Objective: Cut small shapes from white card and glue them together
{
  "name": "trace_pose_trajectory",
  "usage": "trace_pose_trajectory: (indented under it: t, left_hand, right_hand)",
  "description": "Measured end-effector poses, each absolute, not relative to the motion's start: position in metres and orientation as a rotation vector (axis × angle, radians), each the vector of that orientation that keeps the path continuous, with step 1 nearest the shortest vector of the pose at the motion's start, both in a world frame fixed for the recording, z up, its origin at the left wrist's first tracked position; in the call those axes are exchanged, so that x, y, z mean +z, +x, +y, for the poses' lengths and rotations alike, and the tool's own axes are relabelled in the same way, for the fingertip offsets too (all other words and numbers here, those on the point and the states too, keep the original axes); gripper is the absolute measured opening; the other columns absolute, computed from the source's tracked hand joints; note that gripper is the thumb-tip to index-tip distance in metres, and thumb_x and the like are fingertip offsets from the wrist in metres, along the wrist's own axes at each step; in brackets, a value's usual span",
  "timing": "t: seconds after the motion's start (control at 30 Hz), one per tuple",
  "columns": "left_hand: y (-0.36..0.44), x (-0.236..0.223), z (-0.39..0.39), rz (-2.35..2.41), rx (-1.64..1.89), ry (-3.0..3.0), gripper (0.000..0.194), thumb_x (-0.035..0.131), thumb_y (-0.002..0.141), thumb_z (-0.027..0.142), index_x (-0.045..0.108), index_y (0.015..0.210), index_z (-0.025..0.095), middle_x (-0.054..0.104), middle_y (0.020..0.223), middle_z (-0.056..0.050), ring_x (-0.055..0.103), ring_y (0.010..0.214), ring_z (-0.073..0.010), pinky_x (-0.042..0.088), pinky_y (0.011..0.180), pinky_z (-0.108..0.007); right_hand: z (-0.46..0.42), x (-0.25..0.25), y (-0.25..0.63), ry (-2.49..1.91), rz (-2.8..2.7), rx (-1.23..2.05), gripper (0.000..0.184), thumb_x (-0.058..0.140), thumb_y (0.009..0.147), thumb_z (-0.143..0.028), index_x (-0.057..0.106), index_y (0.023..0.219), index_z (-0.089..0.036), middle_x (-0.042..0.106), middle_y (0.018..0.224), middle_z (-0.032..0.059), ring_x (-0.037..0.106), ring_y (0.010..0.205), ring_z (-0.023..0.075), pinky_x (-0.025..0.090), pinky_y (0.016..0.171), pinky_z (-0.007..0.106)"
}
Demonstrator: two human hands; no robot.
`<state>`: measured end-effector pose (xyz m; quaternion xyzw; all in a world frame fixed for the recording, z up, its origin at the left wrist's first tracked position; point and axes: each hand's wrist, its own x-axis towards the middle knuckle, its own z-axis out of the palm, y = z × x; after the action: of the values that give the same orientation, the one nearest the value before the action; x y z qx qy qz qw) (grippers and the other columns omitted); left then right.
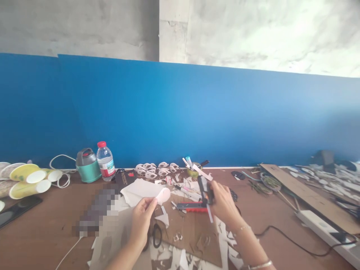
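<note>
My left hand (142, 221) pinches a small rounded white paper cut-out (163, 195) between thumb and fingers, held up over the table. My right hand (223, 204) grips a black glue gun (204, 191), its body upright and a white glue stick poking out below the fist. The two hands are a short gap apart above a sheet of brown cardboard (194, 228) strewn with white paper scraps. Black-handled scissors (156, 235) lie on the cardboard just below my left hand. A red-and-black utility knife (192, 206) lies beside my right hand.
Several white eye-shaped cut-outs (154, 169) lie in rows near the blue wall. A water bottle (105, 161) and a teal container (87, 165) stand at the back left, yellow paper cups (28, 180) and a phone (17, 210) farther left. A power strip (323, 225), cables and a cardboard strip (309, 195) lie at right.
</note>
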<state>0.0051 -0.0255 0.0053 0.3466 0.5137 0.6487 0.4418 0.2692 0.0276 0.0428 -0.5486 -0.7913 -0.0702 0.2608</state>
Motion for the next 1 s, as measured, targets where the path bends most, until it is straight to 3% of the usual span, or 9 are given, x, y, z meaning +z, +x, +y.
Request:
trace_pose_trajectory:
  t: [0.2,0.4,0.53,0.63,0.73,0.8,0.9,1.0]
  left_hand:
    - [0.006,0.004,-0.026,1.307,1.582,0.893,0.032,0.069,0.066,0.046,0.064,0.076,0.016,0.07,0.076,-0.006,0.063,0.077,-0.0218,0.047,0.068,-0.028]
    - [0.006,0.009,-0.028,1.317,1.585,0.899,0.032,0.069,0.065,0.046,0.064,0.074,0.016,0.071,0.077,-0.007,0.064,0.077,-0.0229,0.048,0.067,-0.028]
    - [0.007,0.012,-0.029,1.334,1.583,0.893,0.032,0.07,0.064,0.046,0.065,0.072,0.016,0.071,0.076,-0.006,0.065,0.077,-0.0229,0.048,0.066,-0.027]
    - [0.008,0.012,-0.029,1.327,1.582,0.882,0.032,0.07,0.064,0.046,0.064,0.073,0.016,0.071,0.075,-0.006,0.064,0.075,-0.0218,0.048,0.065,-0.027]
    - [0.008,0.01,-0.028,1.321,1.578,0.889,0.033,0.07,0.064,0.046,0.064,0.073,0.016,0.071,0.075,-0.006,0.064,0.075,-0.0217,0.048,0.066,-0.027]
    - [0.008,0.008,-0.027,1.318,1.575,0.899,0.032,0.07,0.064,0.046,0.064,0.073,0.016,0.07,0.075,-0.006,0.063,0.075,-0.0215,0.048,0.067,-0.027]
    - [0.007,0.005,-0.027,1.323,1.572,0.915,0.032,0.07,0.065,0.046,0.065,0.074,0.016,0.07,0.076,-0.005,0.063,0.076,-0.0215,0.047,0.067,-0.027]
    - [0.007,0.003,-0.026,1.328,1.572,0.93,0.031,0.07,0.066,0.045,0.065,0.076,0.016,0.071,0.078,-0.005,0.063,0.077,-0.0214,0.047,0.067,-0.027]
  right_hand:
    - [0.052,0.022,0.333,-1.901,-2.009,-0.277,0.035,0.046,0.07,-0.008,0.056,0.1,-0.022,0.058,0.094,0.0069,0.048,0.094,0.0258,0.029,0.081,0.036]
    - [0.058,0.001,0.332,-2.062,-2.102,-0.056,0.053,0.045,0.061,0.004,0.059,0.105,-0.022,0.056,0.097,0.0099,0.047,0.087,0.0247,0.027,0.07,0.029]
    - [0.059,-0.001,0.327,-2.056,-2.103,0.029,0.06,0.045,0.054,0.007,0.058,0.106,-0.019,0.056,0.093,0.0085,0.049,0.085,0.0223,0.029,0.071,0.026]
    - [0.058,0.003,0.324,-2.081,-2.043,0.021,0.052,0.044,0.057,0.005,0.057,0.103,-0.015,0.056,0.092,0.0103,0.051,0.087,0.0233,0.032,0.074,0.028]
    - [0.051,0.014,0.307,-2.115,-1.916,-0.086,0.037,0.044,0.067,-0.002,0.057,0.099,-0.014,0.055,0.098,0.0156,0.048,0.097,0.0309,0.032,0.082,0.041]
    - [0.041,0.024,0.286,-1.844,-1.988,-0.199,0.03,0.045,0.069,-0.006,0.059,0.093,-0.018,0.054,0.107,0.0131,0.044,0.107,0.0311,0.028,0.09,0.047]
    - [0.022,0.034,0.25,-1.314,-2.304,0.004,0.019,0.05,0.068,-0.009,0.061,0.077,-0.022,0.053,0.115,0.0072,0.04,0.116,0.0272,0.031,0.095,0.041]
    - [0.006,0.035,0.223,-1.119,-2.446,0.121,0.03,0.049,0.062,-0.005,0.061,0.082,-0.023,0.055,0.112,0.006,0.035,0.123,0.0257,0.027,0.101,0.044]
